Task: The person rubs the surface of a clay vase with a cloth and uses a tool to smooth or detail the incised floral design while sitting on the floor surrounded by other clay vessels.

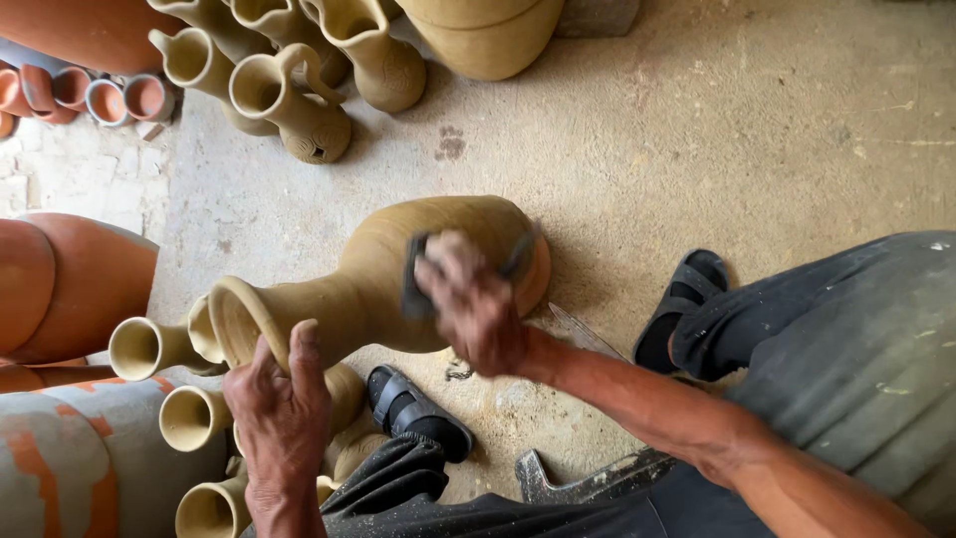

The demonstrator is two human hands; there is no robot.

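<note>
We count three small red cups point(105, 97) at the top left and three pale jug mouths point(189, 418) at the lower left. Our left hand point(282, 418) is closed around the handle of one big clay jug point(398, 274) lying tilted over the floor point(717, 130). Our right hand point(476, 304) presses a dark pad point(413, 289) against its belly, fingers curled round it.

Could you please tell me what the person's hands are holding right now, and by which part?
The left hand grips the unfired clay jug by its handle. The right hand presses a dark pad against the jug's belly.
</note>
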